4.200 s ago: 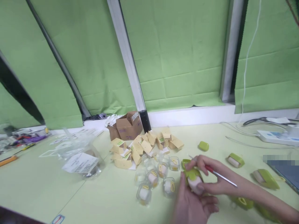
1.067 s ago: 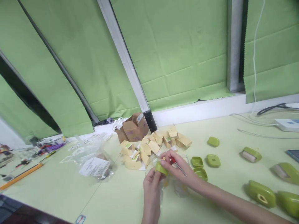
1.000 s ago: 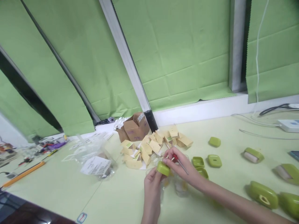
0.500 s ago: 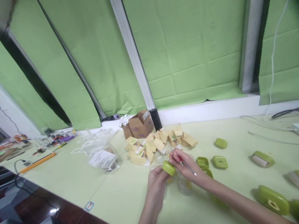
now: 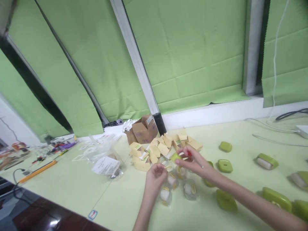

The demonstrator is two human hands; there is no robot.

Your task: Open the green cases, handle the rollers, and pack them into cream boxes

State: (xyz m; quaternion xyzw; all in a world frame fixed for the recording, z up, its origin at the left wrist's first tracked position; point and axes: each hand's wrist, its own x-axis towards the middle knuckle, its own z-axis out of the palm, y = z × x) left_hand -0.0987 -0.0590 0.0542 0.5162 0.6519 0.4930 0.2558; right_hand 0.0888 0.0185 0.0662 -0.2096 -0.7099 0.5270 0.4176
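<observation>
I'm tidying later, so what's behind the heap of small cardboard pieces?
Behind the cardboard heap are a brown box and a post's black foot. Anything low, directly behind the heap, is covered.

Left hand (image 5: 155,177) loosely curled — right hand (image 5: 192,159) pinching.

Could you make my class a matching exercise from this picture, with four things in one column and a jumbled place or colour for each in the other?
Column one
1. Small green piece
2. Cardboard box
3. Plastic bag
4. Long bar

Column two
A. Orange
B. Held in the right hand
C. See-through, with a white label
D. Brown, behind the cream cartons

Right pairs: 1-B, 2-D, 3-C, 4-A
</observation>
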